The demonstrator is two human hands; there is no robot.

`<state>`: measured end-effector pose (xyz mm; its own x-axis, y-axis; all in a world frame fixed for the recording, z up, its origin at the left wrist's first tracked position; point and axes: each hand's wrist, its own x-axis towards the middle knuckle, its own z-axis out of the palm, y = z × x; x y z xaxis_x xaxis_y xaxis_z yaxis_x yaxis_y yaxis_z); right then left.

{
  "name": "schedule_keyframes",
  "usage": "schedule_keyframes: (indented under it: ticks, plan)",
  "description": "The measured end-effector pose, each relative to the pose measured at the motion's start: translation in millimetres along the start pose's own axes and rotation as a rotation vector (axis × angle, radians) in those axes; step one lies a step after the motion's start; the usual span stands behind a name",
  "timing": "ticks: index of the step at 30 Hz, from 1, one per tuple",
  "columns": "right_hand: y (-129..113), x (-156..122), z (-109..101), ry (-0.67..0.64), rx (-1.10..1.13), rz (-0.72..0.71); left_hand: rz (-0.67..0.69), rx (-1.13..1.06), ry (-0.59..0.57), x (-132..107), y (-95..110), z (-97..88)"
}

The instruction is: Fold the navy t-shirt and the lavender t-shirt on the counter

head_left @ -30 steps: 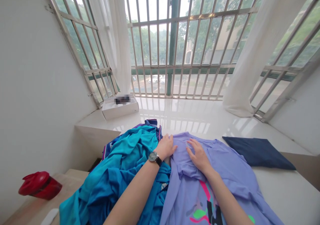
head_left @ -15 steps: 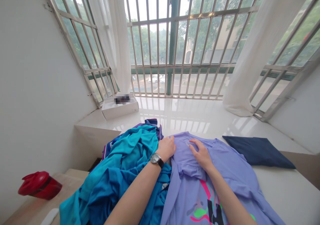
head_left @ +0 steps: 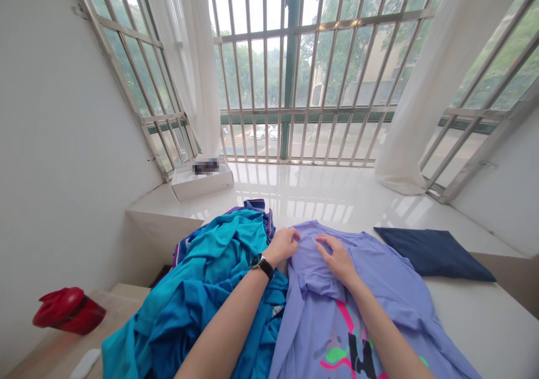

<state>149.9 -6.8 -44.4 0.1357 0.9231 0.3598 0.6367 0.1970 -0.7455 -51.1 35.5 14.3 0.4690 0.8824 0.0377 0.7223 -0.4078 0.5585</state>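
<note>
From the head camera, the left hand [head_left: 282, 245] and right hand [head_left: 338, 261] rest half-curled on the neckline [head_left: 314, 243] of a lavender printed T-shirt [head_left: 320, 306], fingers bent into the cloth; whether they grip it, I cannot tell. The shirt lies on a glossy white ledge [head_left: 320, 210], between a heaped teal garment [head_left: 202, 278] touching the left forearm [head_left: 223, 323] and a navy cushion [head_left: 433, 254]. The slick ledge could let the shirt slide if tugged, and the heap could slump across it if the forearm shifts.
</note>
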Motion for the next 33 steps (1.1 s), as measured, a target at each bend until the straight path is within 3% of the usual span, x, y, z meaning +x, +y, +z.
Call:
schedule_keyframes:
  ticks: [9,15,25,33]
  plan:
    - [4,0,2,0.000,-0.018,-0.022,-0.057,-0.494,-0.224,6,-8,-2.7]
    - [2,0,2,-0.007,-0.027,-0.023,-0.106,-0.721,-0.129,5,-8,-1.4]
    - [1,-1,1,-0.019,-0.043,-0.027,-0.229,-0.976,-0.182,10,-15,2.3]
    - [3,-1,2,-0.027,-0.054,-0.039,-0.289,-1.132,-0.185,8,-6,-9.1]
